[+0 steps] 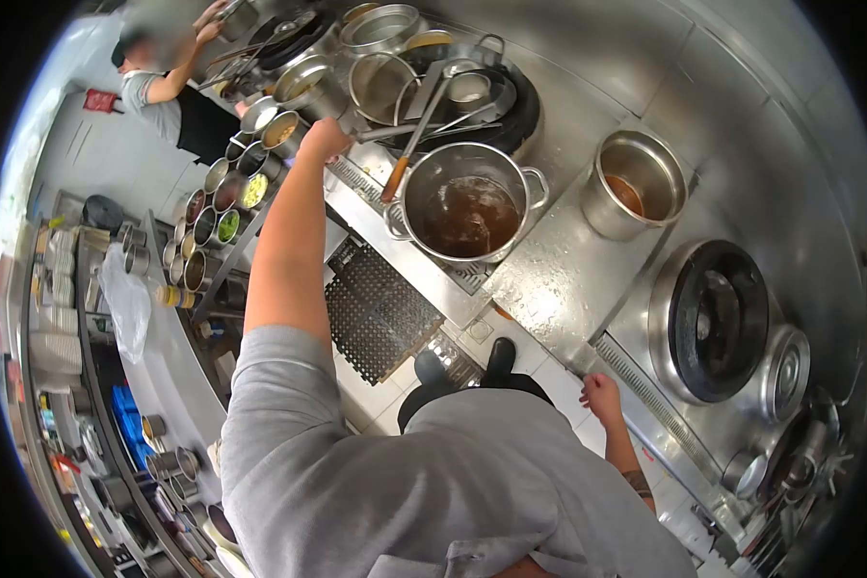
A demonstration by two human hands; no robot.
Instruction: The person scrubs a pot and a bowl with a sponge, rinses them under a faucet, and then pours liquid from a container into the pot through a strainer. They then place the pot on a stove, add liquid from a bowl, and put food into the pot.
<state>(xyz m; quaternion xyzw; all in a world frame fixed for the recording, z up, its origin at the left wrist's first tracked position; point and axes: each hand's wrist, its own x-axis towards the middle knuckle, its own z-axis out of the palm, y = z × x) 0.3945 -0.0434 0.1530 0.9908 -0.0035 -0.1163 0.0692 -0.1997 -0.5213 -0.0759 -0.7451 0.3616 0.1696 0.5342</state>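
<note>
My left hand [326, 141] reaches forward, closed around a long metal handle [380, 133] that leads towards a dark wok [496, 101] on the burner. In and over that wok lie a small metal strainer bowl [469, 89] and a ladle with a wooden grip [396, 176]. Just in front stands a large two-handled pot [462, 252] of brown liquid with some foam. Down at my right side, my right hand [601, 395] is loosely curled near the counter's front edge, with nothing visible in it.
A tall pot [612, 217] with brown residue stands on the steel counter [549, 289]. A black wok ring [713, 323] lies to the right. Several ingredient tins [202, 226] stand at left. Another person [159, 96] holds a pot at the far left. A perforated black mat [380, 308] covers the floor.
</note>
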